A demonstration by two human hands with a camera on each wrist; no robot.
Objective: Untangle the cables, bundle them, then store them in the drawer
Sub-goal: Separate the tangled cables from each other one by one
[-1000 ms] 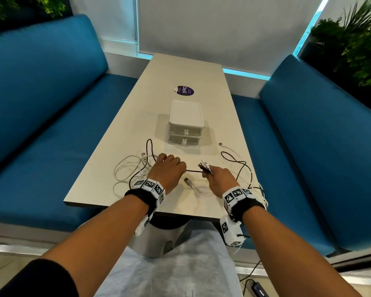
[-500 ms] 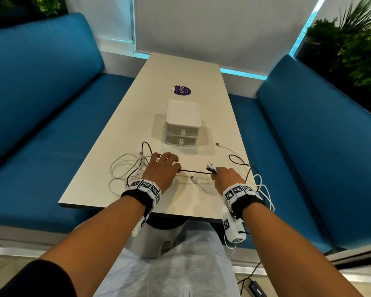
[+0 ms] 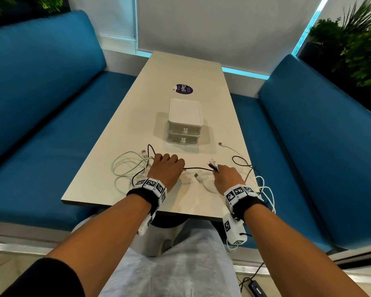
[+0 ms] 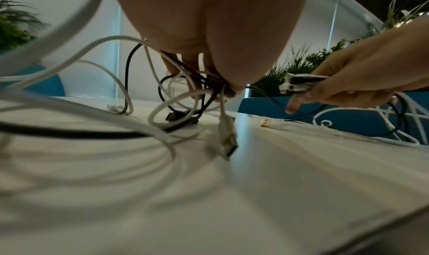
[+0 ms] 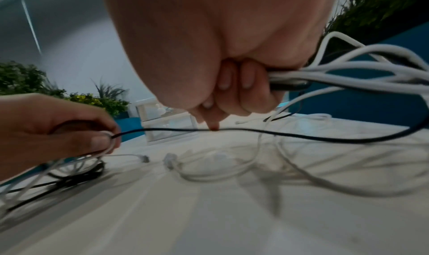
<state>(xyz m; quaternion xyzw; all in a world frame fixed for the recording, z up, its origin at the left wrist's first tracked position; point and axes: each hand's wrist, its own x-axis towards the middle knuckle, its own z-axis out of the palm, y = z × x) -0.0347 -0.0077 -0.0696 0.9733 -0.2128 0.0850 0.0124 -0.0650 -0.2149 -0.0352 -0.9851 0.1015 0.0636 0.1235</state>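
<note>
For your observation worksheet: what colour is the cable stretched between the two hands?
Black. The cable between the left hand and right hand shows best in the head view.

The left hand (image 3: 166,168) is gripping tangled cables on the table (image 3: 186,67). The right hand (image 3: 227,175) is pinching a cluster of connector ends (image 3: 213,165). A black cable (image 3: 196,168) is spanning between both hands. The closed drawer unit (image 3: 185,122) is standing beyond them.

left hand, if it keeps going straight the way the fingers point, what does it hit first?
Probably the drawer unit. The left hand points up the table just left of it, so it might slip past; depth is unclear.
</note>
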